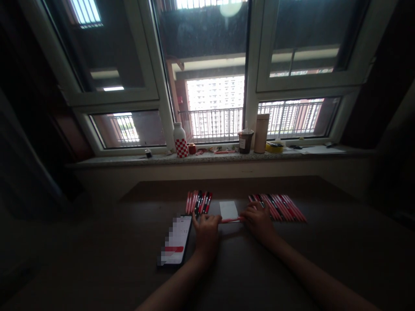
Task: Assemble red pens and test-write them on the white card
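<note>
My left hand [206,233] and my right hand [258,221] rest on a dark table [292,268], each gripping one end of a red pen [231,220] held level between them. Just behind the pen lies a small white card [228,210]. A short row of red and black pens [198,202] lies beyond my left hand. A longer row of red pens [282,207] fans out beside my right hand. A phone [177,240] with a lit screen lies left of my left hand.
A stone window sill [129,160] runs behind the table. On it stand a red-and-white checked bottle [180,140], a dark cup [245,141], a tall beige tumbler [261,133], a yellow object [274,147] and papers [319,150]. Windows [210,108] show a railing and buildings.
</note>
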`<control>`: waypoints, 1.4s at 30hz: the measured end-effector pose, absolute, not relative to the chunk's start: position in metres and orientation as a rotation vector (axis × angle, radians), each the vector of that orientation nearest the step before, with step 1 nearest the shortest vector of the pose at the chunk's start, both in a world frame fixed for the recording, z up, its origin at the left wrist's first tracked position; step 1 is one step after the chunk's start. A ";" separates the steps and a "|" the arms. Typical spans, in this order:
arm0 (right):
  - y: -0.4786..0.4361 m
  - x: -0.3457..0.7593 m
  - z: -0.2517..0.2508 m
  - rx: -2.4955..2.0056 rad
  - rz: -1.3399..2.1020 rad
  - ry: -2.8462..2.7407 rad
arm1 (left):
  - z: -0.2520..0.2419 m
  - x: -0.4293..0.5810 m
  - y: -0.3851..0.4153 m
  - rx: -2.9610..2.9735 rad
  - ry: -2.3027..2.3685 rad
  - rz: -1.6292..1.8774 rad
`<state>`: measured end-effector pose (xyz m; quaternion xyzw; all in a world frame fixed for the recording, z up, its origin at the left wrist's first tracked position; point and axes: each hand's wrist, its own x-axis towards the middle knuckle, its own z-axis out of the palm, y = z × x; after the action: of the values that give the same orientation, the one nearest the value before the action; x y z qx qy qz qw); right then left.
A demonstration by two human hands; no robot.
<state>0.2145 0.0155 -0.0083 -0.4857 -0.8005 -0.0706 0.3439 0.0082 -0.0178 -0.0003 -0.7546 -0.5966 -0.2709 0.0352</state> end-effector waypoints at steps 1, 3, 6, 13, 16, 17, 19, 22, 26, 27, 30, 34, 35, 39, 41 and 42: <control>0.016 0.214 -0.008 -1.262 -0.184 -2.079 | -0.001 0.008 -0.018 -2.313 -1.838 -0.833; 0.016 0.214 -0.009 -1.267 -0.185 -2.078 | -0.001 0.009 -0.017 -2.297 -1.838 -0.840; 0.017 0.214 -0.008 -1.281 -0.182 -2.078 | -0.001 0.010 -0.016 -2.263 -1.827 -0.854; 0.015 0.213 -0.006 -1.304 -0.173 -2.091 | -0.002 0.009 -0.016 -2.268 -1.807 -0.819; 0.015 0.213 -0.007 -1.305 -0.188 -2.099 | -0.002 0.009 -0.017 -2.262 -1.825 -0.798; 0.016 0.213 -0.007 -1.306 -0.195 -2.096 | -0.002 0.009 -0.016 -2.252 -1.836 -0.785; 0.017 0.213 -0.008 -1.306 -0.207 -2.090 | -0.001 0.009 -0.016 -2.225 -1.864 -0.753; 0.018 0.212 -0.010 -1.315 -0.214 -2.088 | 0.000 0.010 -0.016 -2.202 -1.883 -0.743; 0.019 0.212 -0.010 -1.323 -0.230 -2.089 | -0.001 0.010 -0.015 -2.217 -1.855 -0.782; 0.019 0.212 -0.010 -1.320 -0.234 -2.090 | -0.001 0.010 -0.015 -2.220 -1.856 -0.786; 0.020 0.212 -0.011 -1.301 -0.238 -2.091 | 0.000 0.010 -0.016 -2.212 -1.872 -0.778; 0.020 0.212 -0.011 -1.292 -0.227 -2.090 | 0.000 0.011 -0.016 -2.199 -1.862 -0.751; 0.020 0.212 -0.011 -1.295 -0.224 -2.088 | -0.001 0.010 -0.016 -2.200 -1.857 -0.749; 0.020 0.212 -0.011 -1.306 -0.213 -2.090 | -0.002 0.010 -0.015 -2.191 -1.861 -0.727; 0.020 0.212 -0.010 -1.311 -0.222 -2.095 | -0.003 0.010 -0.014 -2.189 -1.875 -0.722; 0.020 0.212 -0.010 -1.315 -0.229 -2.096 | -0.003 0.010 -0.014 -2.189 -1.882 -0.730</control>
<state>0.2122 0.0202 -0.0104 -0.5008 -0.7986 -0.0871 0.3224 0.0097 -0.0142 -0.0028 -0.7326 -0.6300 -0.2444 0.0819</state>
